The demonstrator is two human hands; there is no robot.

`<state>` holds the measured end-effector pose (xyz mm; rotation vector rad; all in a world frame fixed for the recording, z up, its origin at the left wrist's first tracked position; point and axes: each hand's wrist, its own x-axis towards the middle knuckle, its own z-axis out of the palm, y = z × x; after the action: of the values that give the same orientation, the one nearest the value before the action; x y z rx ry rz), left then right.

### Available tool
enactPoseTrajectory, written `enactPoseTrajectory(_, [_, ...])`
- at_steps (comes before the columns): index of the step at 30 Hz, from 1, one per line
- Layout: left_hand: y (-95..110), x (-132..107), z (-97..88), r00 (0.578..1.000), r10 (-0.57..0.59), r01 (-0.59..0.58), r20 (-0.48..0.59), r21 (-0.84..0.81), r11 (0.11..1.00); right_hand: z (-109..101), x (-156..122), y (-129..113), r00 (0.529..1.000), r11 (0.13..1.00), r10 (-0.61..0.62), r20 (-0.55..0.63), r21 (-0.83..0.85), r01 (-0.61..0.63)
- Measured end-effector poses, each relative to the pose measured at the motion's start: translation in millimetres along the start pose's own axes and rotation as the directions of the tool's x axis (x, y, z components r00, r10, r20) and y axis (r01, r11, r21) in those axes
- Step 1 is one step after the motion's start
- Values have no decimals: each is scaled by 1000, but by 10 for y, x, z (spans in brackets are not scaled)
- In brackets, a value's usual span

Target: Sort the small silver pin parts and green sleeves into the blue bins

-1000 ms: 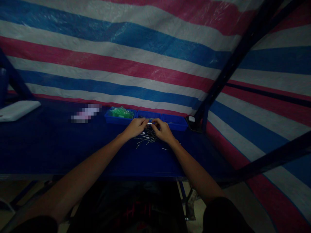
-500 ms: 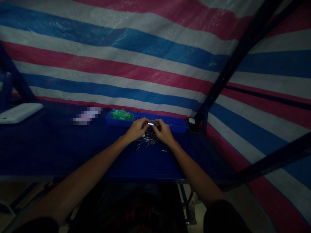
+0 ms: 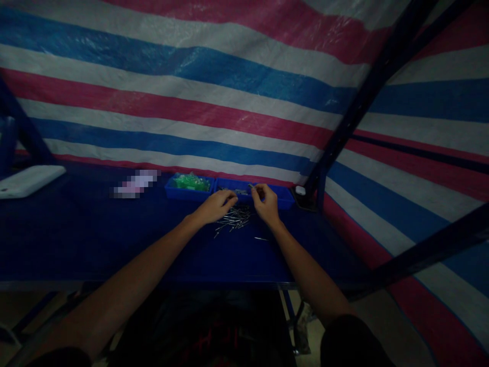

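My right hand (image 3: 266, 204) is closed in a pinch on a small metal piece (image 3: 250, 186), held over the middle blue bin; its exact kind is too small to tell. Lower and to the left, my left hand (image 3: 218, 206) has its thumb and fingers curved and slightly apart, with nothing visible between them. A loose pile of thin metal pins (image 3: 235, 218) lies on the blue table between and below the hands. Several small metal pieces (image 3: 241, 192) sit in the middle bin (image 3: 233, 182), partly hidden by my hands.
A left bin (image 3: 187, 193) holds green plastic bags (image 3: 191, 181). The right bin (image 3: 284, 196) is partly behind my right hand. One pin (image 3: 262, 238) lies apart. A dark object with a white case (image 3: 300, 190) stands right; a white device (image 3: 32, 181) lies far left. Striped sheeting (image 3: 191, 102) hangs behind.
My hands were together around a shiny metal piece and have now separated. The right hand has moved right with a small metal piece; the left has let go and lowered slightly.
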<state>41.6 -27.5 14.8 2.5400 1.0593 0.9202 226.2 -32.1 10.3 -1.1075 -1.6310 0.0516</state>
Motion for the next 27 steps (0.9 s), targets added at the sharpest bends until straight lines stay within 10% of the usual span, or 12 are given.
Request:
enactPoseTrajectory(6, [40, -111, 217, 938, -137, 73, 317, 205, 976, 30, -11, 161, 1000, 998, 21, -5, -52, -21])
enactPoseTrajectory(11, [57, -124, 192, 945, -126, 50, 302, 248, 967, -155, -162, 150, 938, 980, -133, 319, -96, 172])
enactPoseTrajectory(17, [70, -114, 229, 957, -157, 93, 243, 255, 962, -498, -387, 327, 919, 997, 28, 392, -80, 4])
enactPoseTrajectory(27, [55, -138, 244, 931, -84, -7, 355, 248, 969, -12, -294, 293, 883, 1000, -22, 468, -9, 30])
